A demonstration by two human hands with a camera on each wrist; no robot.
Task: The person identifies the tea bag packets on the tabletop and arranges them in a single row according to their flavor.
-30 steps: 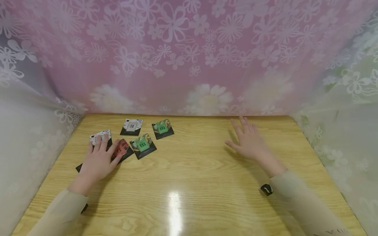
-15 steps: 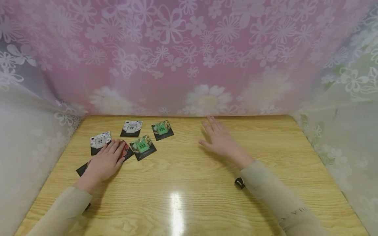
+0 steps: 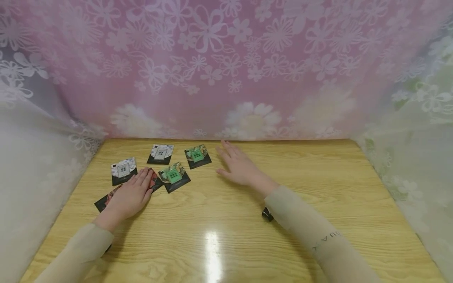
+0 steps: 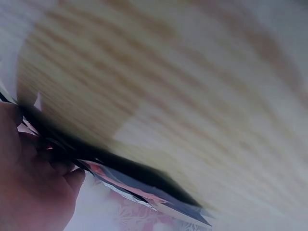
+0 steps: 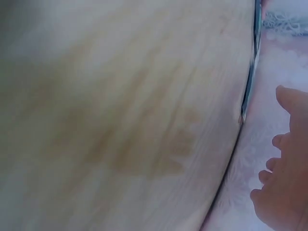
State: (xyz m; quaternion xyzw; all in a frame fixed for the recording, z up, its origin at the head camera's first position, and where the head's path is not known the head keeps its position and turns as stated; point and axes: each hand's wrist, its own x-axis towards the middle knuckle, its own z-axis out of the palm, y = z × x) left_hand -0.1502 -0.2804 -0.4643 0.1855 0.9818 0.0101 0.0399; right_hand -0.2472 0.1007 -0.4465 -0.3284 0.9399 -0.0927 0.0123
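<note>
Red-and-black packet, flat, partly covered: on the left half of the wooden table, toward the far left corner, beneath the fingers of the left hand.

Left hand: palm down, fingers fairly straight and close together, thumb slightly apart, the whole laid across the packets rather than wrapped round one. How hard it presses, cannot be told.

Second red-and-black packet: partly under the same hand, its uncovered corner toward the table's left edge.

White-and-black packet: just beyond the left hand, nearest of the uncovered pieces to the left edge.

Green-and-black packet: beside the first red one, edges about meeting, tilted to the table's far edge.

Second white-and-black packet: farther back, near the far edge.

Second green-and-black packet: also near the far edge, closest to the right hand.

Right hand: fingers extended and spread wide, pointing toward the far edge; contact with the table, cannot be told.

Pale sleeves, one lettered, with a black wrist device below its cuff.

Pink floral curtain: hanging behind the far edge.
</note>
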